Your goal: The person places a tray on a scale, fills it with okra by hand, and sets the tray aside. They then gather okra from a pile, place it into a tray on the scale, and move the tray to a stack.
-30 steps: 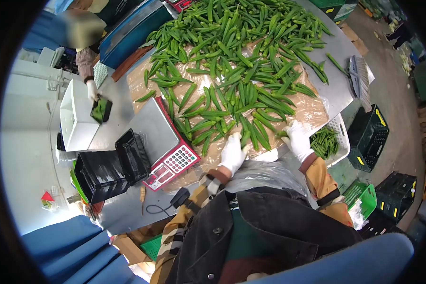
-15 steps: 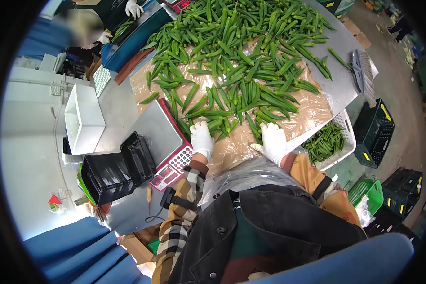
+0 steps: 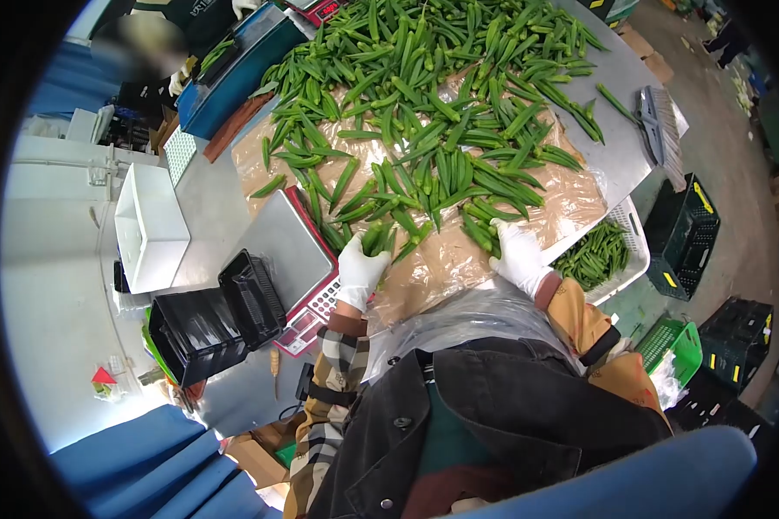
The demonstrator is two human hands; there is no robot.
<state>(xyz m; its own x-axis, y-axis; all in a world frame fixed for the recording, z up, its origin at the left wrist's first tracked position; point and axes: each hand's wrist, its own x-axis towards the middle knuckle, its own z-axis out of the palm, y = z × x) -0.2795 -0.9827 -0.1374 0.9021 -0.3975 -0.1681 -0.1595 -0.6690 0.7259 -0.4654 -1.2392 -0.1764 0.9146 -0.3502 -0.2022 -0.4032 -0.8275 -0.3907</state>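
While a loose heap of okra pods [image 3: 407,78] covers the far part of the worktop [image 3: 619,156], scattered pods reach towards the person over brown sheeting [image 3: 433,268] with shiny clear film. At the near left edge of the scatter, the white-gloved left hand [image 3: 361,266] has its fingers parted from the thumb, partly open, with several pods at the gap; whether it grips them, I cannot tell. The right hand [image 3: 519,253], gloved too, has its fingers and thumb apart beside another small group of pods, its hold on them unclear.

Just left of the sheeting sits a red-edged digital scale [image 3: 286,238] with a metal plate, and beside it black plastic trays [image 3: 199,333]. Farther left is a white box [image 3: 166,229]. To the right, a white perforated basket [image 3: 638,246] holds more okra below the worktop's edge, near a dark crate [image 3: 684,238]. A grey brush [image 3: 658,134] lies at the worktop's right edge.
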